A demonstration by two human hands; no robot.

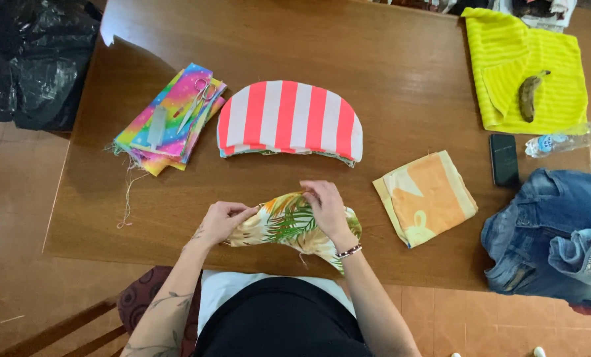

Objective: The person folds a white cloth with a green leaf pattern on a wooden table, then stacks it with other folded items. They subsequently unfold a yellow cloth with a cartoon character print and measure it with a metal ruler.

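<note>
- The brown wooden table (401, 53) has a smooth, glossy top.
- The red-and-white striped half-round fabric piece (289, 120) lies flat at the table's middle.
- The cream curved fabric piece with green palm-leaf print (289, 228) looks soft and creased, held at the table's near edge.
- The left hand (224, 220) is closed, pinching its left end.
- The right hand (325, 206) is closed, pinching its top edge.
- The small metal scissors (196, 104) rest on folded rainbow cloth at the table's left.

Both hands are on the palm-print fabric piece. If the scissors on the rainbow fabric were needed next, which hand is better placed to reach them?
Probably the left hand: the scissors lie on the rainbow fabric at far left, on its side. The right hand, pinching the palm-print fabric piece, would have to cross over.
</note>
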